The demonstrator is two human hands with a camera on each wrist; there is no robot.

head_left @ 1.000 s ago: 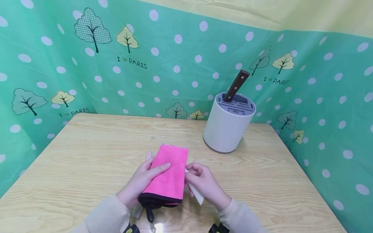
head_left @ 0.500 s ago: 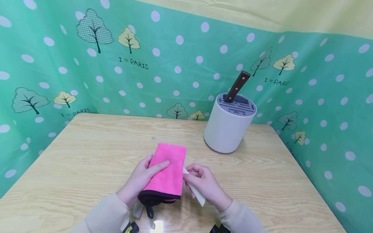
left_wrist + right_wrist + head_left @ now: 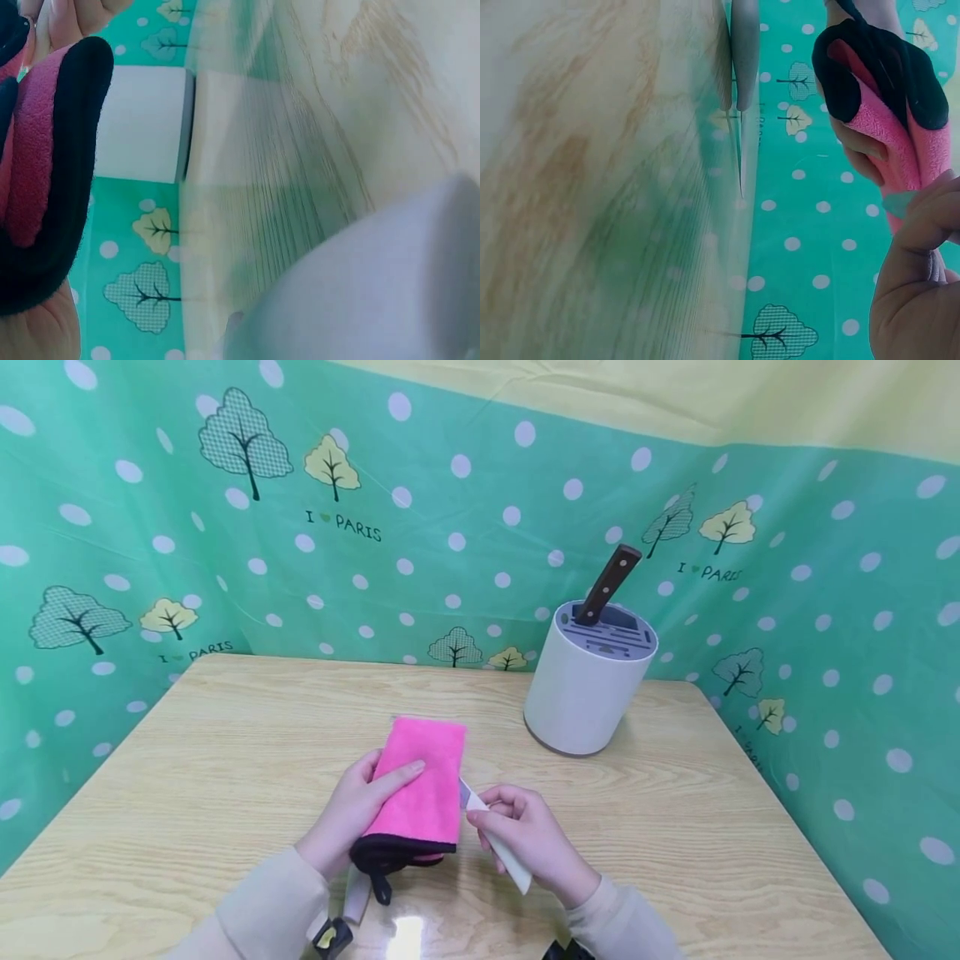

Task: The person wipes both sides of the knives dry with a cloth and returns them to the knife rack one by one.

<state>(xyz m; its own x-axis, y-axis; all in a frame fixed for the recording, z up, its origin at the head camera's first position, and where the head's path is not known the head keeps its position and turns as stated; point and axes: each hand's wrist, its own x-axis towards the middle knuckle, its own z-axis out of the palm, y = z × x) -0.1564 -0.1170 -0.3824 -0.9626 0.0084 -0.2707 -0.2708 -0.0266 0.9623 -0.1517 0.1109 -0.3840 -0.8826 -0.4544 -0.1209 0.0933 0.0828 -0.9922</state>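
My left hand [image 3: 348, 810] grips a folded pink cloth [image 3: 426, 777] with black edging, thumb across its upper face. In my right hand [image 3: 532, 839] is a knife [image 3: 512, 864], pinched by its pale handle. A short stretch of its blade shows between the fingers and the cloth; the rest is hidden inside the fold. A second knife [image 3: 357, 895] lies on the table beneath the left hand and cloth, its grey handle toward me. The right wrist view shows that knife's handle [image 3: 745, 60] and thin blade lying flat.
A white round knife block [image 3: 588, 693] stands at the back right of the wooden table [image 3: 247, 760]. One dark brown knife handle [image 3: 611, 583] sticks up from its slotted top. A green polka-dot curtain [image 3: 420, 568] hangs behind and along the sides.
The left hand and cloth have shifted left and slightly away from me, while the right hand has stayed nearly in place. More of the held knife now shows beside the cloth.
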